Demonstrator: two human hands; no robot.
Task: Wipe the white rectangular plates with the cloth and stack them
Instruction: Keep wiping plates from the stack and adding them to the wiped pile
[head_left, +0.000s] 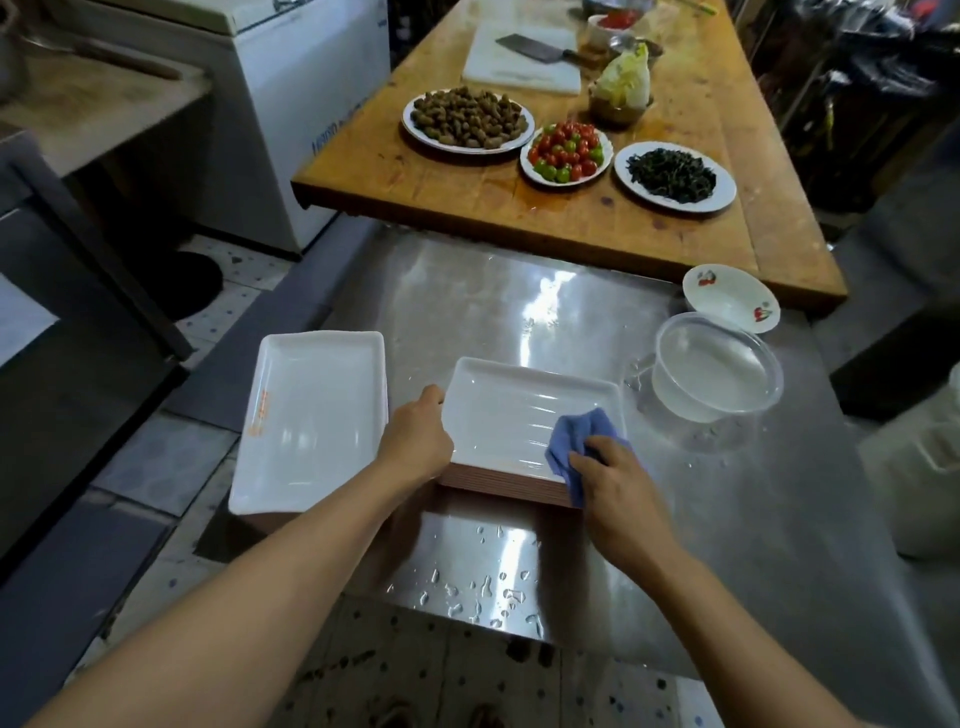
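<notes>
Two piles of white rectangular plates stand on the steel table. The left pile (311, 415) sits at the table's left edge, its top plate bare. The right pile (509, 410) is in front of me, with pinkish plate edges showing at its near side. My left hand (418, 436) grips the left rim of the right pile's top plate. My right hand (615, 483) holds a crumpled blue cloth (576, 439) and presses it onto the near right corner of that plate.
A clear plastic bowl (719, 374) with water stands right of the plates, a small white bowl (732, 296) behind it. Water drops lie on the steel table (493, 587) near its front edge. A wooden table (571, 208) beyond carries plates of food, a cutting board and a cleaver.
</notes>
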